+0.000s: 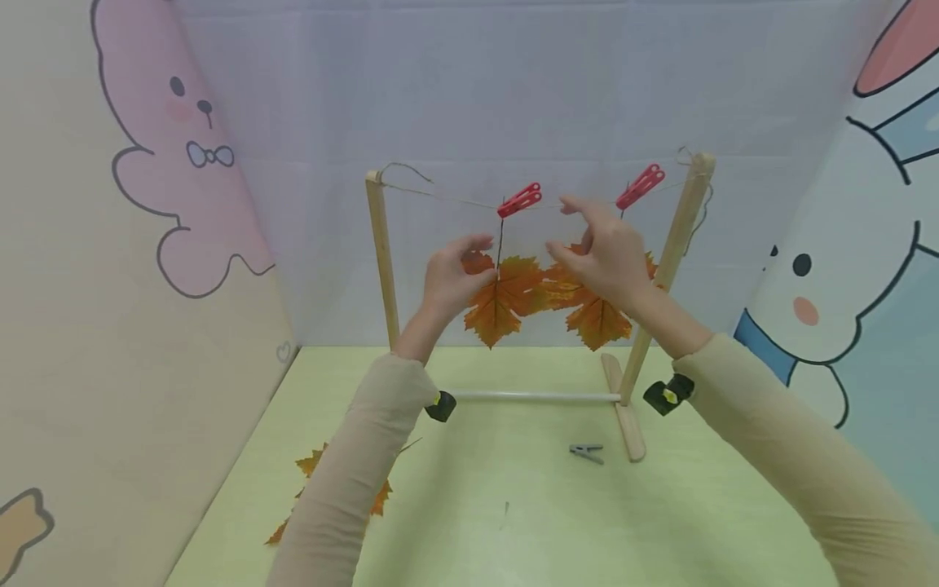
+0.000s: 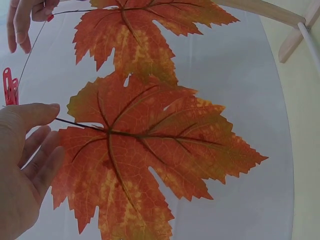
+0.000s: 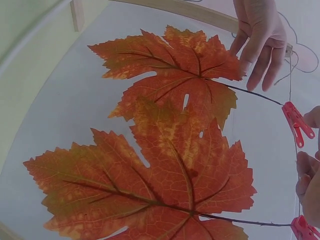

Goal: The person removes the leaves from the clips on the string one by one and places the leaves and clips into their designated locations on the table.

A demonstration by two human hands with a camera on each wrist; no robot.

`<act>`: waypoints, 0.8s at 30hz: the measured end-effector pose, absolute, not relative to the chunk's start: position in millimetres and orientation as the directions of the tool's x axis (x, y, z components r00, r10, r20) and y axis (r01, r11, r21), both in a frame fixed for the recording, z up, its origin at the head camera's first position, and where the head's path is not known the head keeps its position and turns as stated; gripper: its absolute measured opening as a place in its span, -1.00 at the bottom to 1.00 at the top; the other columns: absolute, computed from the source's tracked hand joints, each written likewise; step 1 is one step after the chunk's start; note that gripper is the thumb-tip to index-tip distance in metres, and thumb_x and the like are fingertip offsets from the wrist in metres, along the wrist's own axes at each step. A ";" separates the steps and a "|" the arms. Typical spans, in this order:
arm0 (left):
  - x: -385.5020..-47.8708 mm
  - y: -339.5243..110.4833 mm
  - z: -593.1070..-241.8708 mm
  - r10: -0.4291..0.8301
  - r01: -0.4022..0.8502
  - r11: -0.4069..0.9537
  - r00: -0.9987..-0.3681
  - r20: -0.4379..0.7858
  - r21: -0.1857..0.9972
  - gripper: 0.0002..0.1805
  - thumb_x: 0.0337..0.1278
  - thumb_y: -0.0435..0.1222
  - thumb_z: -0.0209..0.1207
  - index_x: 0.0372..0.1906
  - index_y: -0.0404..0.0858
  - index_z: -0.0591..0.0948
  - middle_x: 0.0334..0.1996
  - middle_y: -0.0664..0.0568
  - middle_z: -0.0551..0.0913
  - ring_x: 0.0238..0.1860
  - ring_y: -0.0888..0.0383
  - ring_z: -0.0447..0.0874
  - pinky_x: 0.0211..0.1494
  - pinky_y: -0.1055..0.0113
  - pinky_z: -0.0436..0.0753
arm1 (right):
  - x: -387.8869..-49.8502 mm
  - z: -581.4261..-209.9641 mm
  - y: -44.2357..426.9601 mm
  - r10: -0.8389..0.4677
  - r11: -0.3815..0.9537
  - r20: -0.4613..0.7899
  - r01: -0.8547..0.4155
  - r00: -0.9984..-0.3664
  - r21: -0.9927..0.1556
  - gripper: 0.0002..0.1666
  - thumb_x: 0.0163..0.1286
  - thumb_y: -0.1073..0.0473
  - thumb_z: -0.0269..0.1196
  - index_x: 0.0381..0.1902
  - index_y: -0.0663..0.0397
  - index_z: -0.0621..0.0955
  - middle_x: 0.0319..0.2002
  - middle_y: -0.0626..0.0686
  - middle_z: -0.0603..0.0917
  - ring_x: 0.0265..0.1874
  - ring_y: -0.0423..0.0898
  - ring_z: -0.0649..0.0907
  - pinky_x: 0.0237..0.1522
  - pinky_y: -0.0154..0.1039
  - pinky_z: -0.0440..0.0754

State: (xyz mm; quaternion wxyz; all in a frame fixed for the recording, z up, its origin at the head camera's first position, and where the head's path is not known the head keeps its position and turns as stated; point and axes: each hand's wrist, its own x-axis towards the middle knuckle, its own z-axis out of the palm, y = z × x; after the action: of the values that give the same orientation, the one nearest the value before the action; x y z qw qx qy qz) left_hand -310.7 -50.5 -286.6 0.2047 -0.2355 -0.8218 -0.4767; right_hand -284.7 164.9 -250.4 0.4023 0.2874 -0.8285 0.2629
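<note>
Two orange maple leaves hang by their stems from a string (image 1: 440, 196), each under a red clothespin. My left hand (image 1: 455, 281) is beside the stem of the left leaf (image 1: 495, 314); in the right wrist view its fingers (image 3: 262, 60) are loosely spread and do not close round the stem. Above that leaf the left clothespin (image 1: 519, 200) sits on the string. My right hand (image 1: 612, 253) is between the two clothespins, thumb and index finger apart, in front of the right leaf (image 1: 597, 326). The right clothespin (image 1: 641, 187) is just above it.
Wooden posts (image 1: 381, 253) carry the string, with a white rod (image 1: 535, 397) low between them and a wooden foot (image 1: 627, 424) at right. A grey clothespin (image 1: 586, 451) lies on the table (image 1: 469, 538). More leaves (image 1: 381, 497) lie partly hidden under my left forearm.
</note>
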 end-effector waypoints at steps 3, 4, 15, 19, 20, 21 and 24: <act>-310.9 -45.0 -286.8 0.190 0.573 0.430 -0.813 0.550 0.698 -0.54 -0.09 -0.43 0.30 0.04 -0.27 0.54 -0.10 -0.07 0.61 -0.20 0.12 0.58 -0.09 0.38 0.57 | -286.6 -244.8 162.5 -0.250 0.705 0.816 -0.676 -0.522 -0.216 -0.38 0.09 0.14 0.33 0.12 0.22 0.46 -0.10 0.16 0.61 -0.70 -0.15 0.39 -0.66 -0.30 0.30; -311.2 -43.6 -286.9 0.188 0.567 0.433 -0.817 0.545 0.701 -0.54 -0.08 -0.42 0.29 0.04 -0.27 0.53 -0.10 -0.06 0.61 -0.21 0.12 0.58 -0.09 0.38 0.57 | -287.2 -242.8 161.4 -0.247 0.708 0.812 -0.670 -0.529 -0.222 -0.39 0.10 0.13 0.32 0.12 0.21 0.46 -0.09 0.15 0.61 -0.70 -0.14 0.38 -0.66 -0.29 0.30; -313.5 -37.4 -284.9 0.191 0.516 0.438 -0.854 0.485 0.736 -0.49 -0.01 -0.37 0.26 0.13 -0.23 0.46 -0.05 -0.05 0.60 -0.13 0.07 0.59 -0.02 0.24 0.55 | -295.7 -228.7 152.4 -0.276 0.748 0.751 -0.625 -0.600 -0.225 -0.43 0.19 0.09 0.25 0.13 0.21 0.46 -0.02 0.15 0.58 -0.66 -0.07 0.44 -0.63 -0.29 0.34; -315.7 -37.9 -284.2 0.194 0.517 0.438 -0.853 0.484 0.736 -0.51 0.02 -0.37 0.24 0.13 -0.23 0.46 -0.03 -0.05 0.59 -0.09 0.09 0.58 0.00 0.28 0.54 | -299.0 -226.2 149.7 -0.271 0.761 0.727 -0.603 -0.630 -0.239 -0.43 0.23 0.07 0.22 0.15 0.20 0.44 0.00 0.14 0.57 -0.62 -0.03 0.47 -0.58 -0.27 0.39; -316.4 -37.8 -284.1 0.193 0.518 0.439 -0.852 0.486 0.734 -0.51 0.02 -0.37 0.23 0.13 -0.24 0.46 -0.03 -0.05 0.59 -0.08 0.10 0.58 0.00 0.30 0.54 | -299.6 -225.5 149.1 -0.269 0.764 0.720 -0.597 -0.640 -0.245 -0.43 0.23 0.07 0.21 0.16 0.19 0.43 0.00 0.14 0.57 -0.60 -0.02 0.48 -0.57 -0.26 0.40; -317.1 -37.7 -283.9 0.192 0.519 0.440 -0.851 0.488 0.732 -0.52 0.03 -0.37 0.23 0.13 -0.24 0.46 -0.02 -0.04 0.59 -0.07 0.11 0.58 0.00 0.32 0.53 | -300.3 -224.7 148.6 -0.267 0.766 0.712 -0.591 -0.649 -0.252 -0.43 0.24 0.06 0.21 0.17 0.19 0.42 0.01 0.14 0.56 -0.59 -0.02 0.49 -0.56 -0.26 0.41; -318.3 -36.8 -283.1 0.191 0.525 0.440 -0.848 0.495 0.729 -0.54 0.04 -0.38 0.22 0.12 -0.26 0.48 -0.02 -0.03 0.59 -0.05 0.14 0.57 0.00 0.38 0.52 | -301.1 -222.5 146.7 -0.264 0.773 0.692 -0.576 -0.672 -0.265 -0.42 0.26 0.04 0.18 0.19 0.17 0.41 0.02 0.13 0.56 -0.56 -0.02 0.51 -0.56 -0.25 0.41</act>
State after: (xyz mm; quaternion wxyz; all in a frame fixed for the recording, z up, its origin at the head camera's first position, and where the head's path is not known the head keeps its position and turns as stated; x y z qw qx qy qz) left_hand -318.3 -36.8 -283.1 0.1726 -0.2152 -0.8307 -0.4835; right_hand -301.1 146.7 -222.5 0.3276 0.2378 -0.8829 0.2382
